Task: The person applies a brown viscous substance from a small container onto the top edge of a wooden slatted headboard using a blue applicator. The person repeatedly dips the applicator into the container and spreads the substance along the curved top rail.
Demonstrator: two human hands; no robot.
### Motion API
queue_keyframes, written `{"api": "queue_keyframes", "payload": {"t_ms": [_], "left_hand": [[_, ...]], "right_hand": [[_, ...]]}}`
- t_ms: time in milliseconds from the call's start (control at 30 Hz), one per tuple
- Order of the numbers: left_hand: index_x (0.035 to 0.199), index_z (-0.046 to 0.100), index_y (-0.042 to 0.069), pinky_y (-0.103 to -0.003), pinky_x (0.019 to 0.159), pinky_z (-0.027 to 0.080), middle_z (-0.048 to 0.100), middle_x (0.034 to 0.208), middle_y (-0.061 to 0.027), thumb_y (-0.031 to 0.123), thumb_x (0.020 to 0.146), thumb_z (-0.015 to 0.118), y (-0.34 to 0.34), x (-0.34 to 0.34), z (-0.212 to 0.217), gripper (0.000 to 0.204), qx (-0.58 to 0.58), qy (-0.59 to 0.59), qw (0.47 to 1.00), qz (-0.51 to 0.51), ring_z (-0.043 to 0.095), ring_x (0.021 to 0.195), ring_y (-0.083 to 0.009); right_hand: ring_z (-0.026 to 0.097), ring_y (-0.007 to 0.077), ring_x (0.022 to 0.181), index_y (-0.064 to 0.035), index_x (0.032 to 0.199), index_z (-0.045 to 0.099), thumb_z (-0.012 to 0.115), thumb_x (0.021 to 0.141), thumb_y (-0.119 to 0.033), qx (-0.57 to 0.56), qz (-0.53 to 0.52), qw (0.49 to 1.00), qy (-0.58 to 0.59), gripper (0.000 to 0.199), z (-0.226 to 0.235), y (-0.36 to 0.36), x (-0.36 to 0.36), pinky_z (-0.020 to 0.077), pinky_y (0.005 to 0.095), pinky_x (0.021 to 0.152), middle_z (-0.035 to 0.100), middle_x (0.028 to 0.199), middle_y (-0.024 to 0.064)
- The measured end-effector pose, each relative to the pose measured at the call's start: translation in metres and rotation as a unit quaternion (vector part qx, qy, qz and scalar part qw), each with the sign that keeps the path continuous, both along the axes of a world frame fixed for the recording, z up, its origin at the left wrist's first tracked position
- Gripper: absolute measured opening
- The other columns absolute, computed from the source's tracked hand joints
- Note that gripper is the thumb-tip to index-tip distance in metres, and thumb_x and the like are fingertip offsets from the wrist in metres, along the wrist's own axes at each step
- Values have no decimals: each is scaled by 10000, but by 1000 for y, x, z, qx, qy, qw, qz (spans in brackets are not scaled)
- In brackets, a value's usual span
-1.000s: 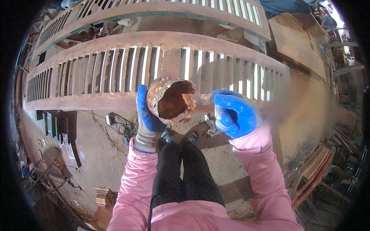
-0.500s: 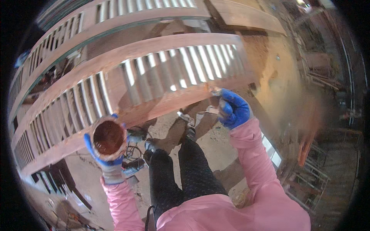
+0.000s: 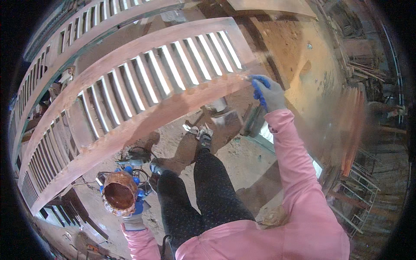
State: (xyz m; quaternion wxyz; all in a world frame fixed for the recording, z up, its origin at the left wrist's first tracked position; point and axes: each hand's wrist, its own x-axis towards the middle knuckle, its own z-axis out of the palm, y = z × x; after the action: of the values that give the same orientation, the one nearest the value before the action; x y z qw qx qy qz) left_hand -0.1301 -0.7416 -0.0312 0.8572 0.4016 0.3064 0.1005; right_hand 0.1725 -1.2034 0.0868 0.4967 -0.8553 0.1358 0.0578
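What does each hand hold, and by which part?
The left hand grips a stained round container by its side wall. The right hand is at the slatted wooden panel; what it holds cannot be told.

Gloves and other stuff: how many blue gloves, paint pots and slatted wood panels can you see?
Blue gloves: 2, left hand and right hand
Paint pot: 1, held in the left hand
Slatted panels: 2, near panel and far panel
Total: 5
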Motion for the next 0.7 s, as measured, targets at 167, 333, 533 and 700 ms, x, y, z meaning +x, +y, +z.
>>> {"api": "queue_keyframes", "payload": {"t_ms": [167, 333, 533, 700], "left_hand": [[1593, 355, 101, -666, 1013, 539, 373, 1627, -251, 576, 1041, 525, -93, 12, -12, 748, 85, 7, 987, -137, 520, 1365, -493], [1606, 340, 73, -833, 974, 442, 245, 1662, -325, 595, 1044, 495, -152, 30, 7, 782, -529, -73, 844, 58, 371, 1416, -635], [1621, 315, 227, -495, 1302, 186, 402, 1656, -41, 465, 1042, 593, -193, 63, 19, 685, -439, -193, 864, -154, 346, 1531, -247], [1611, 327, 154, -660, 1154, 315, 329, 1656, -178, 527, 1029, 578, -203, 51, 17, 735, -574, -139, 805, 57, 371, 1463, -438]], "right_hand": [[686, 161, 704, -57, 1216, 741, 659, 1006, -226, -176, 192, 938, -227, 282, -33, -43, 17, 526, 314, 599, 716, 850, 62], [703, 253, 714, -73, 1290, 729, 698, 927, -113, -324, 331, 814, -352, 367, -34, -48, 29, 555, 360, 629, 728, 884, 129], [646, 235, 642, -78, 1372, 680, 728, 844, -50, -351, 411, 775, -327, 531, -27, -62, 21, 525, 368, 578, 655, 773, 58], [647, 230, 643, -116, 1403, 664, 729, 805, -80, -298, 375, 799, -364, 602, -43, -74, 40, 514, 380, 563, 647, 750, 36]]}}
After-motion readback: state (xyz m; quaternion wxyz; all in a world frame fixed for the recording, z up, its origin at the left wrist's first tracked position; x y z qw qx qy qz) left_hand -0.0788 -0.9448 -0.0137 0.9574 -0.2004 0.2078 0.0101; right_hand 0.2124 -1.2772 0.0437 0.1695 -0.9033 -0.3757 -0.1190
